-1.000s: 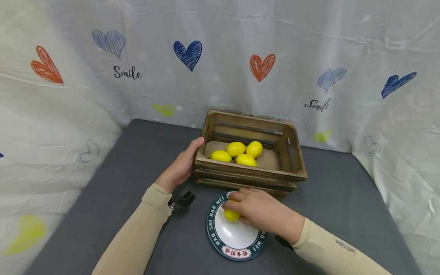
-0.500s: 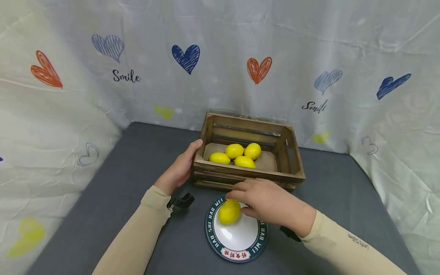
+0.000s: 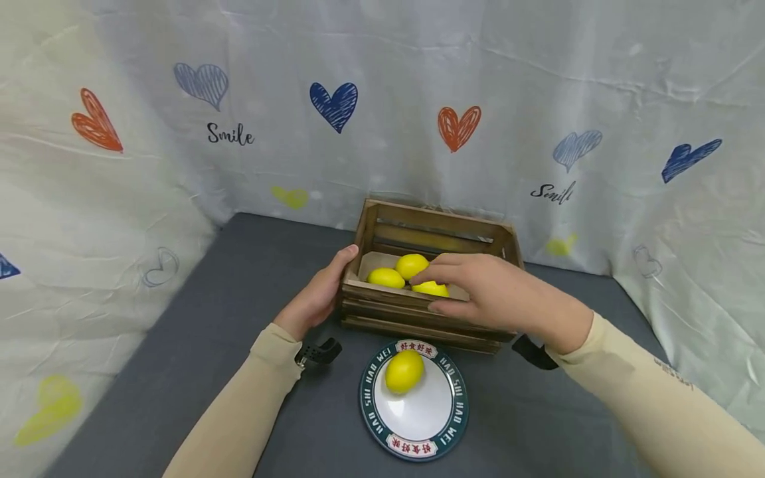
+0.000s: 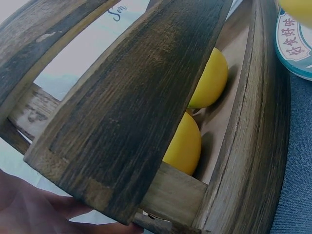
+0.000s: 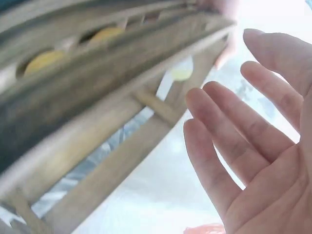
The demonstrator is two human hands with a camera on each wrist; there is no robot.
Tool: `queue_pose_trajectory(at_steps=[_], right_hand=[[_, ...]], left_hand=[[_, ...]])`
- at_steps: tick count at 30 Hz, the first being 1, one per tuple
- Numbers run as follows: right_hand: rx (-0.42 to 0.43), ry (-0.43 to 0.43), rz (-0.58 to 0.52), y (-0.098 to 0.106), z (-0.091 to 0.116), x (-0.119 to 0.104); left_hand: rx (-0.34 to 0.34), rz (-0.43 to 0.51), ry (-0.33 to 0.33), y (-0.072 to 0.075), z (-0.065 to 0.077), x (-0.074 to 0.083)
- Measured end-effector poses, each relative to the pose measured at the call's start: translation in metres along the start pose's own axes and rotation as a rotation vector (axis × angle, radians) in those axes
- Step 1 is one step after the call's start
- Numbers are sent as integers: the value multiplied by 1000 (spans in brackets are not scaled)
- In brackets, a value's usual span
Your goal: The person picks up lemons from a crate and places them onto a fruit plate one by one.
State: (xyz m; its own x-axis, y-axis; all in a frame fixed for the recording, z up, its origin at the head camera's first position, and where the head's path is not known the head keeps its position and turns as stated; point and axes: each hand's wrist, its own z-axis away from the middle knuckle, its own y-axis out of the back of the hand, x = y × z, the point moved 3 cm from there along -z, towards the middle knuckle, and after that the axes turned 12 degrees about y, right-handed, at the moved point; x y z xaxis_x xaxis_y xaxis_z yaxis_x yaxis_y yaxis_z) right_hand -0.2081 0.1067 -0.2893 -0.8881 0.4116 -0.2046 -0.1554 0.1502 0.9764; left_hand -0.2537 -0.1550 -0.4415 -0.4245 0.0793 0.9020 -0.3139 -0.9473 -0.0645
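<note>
A slatted wooden crate stands at the back of the table with several yellow lemons inside. My left hand holds the crate's left end, thumb at the top edge; in the left wrist view its fingers reach around the crate's corner. My right hand hovers over the front wall, fingers spread and holding nothing, partly covering the lemons. The right wrist view shows its bare palm. Nearer me, a single lemon lies on a white plate with a green lettered rim.
The dark grey table extends to both sides of the crate. A pale curtain printed with hearts hangs close behind the crate and along both sides.
My right hand has let go of a lemon on the plate, then moved up and back over the crate. The left hand stays at the crate's left end.
</note>
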Motion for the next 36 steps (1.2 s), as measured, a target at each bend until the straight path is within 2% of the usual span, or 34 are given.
queue_pose_trajectory(at_steps=[5, 9, 16, 24, 31, 36], right_hand=[[-67, -109, 28, 9, -12, 24], [-138, -158, 69, 7, -22, 47], [-258, -173, 104, -13, -37, 86], [-367, -230, 159, -40, -47, 116], [-375, -249, 169, -52, -49, 131], [-380, -245, 143, -60, -49, 135]], left_hand=[[-8, 10, 3, -1, 0, 1], [3, 15, 15, -1, 1, 0], [19, 4, 26, 0, 2, -4], [14, -17, 35, 1, 4, -2], [8, -20, 6, 0, 2, -1], [15, -21, 12, 1, 1, -1]])
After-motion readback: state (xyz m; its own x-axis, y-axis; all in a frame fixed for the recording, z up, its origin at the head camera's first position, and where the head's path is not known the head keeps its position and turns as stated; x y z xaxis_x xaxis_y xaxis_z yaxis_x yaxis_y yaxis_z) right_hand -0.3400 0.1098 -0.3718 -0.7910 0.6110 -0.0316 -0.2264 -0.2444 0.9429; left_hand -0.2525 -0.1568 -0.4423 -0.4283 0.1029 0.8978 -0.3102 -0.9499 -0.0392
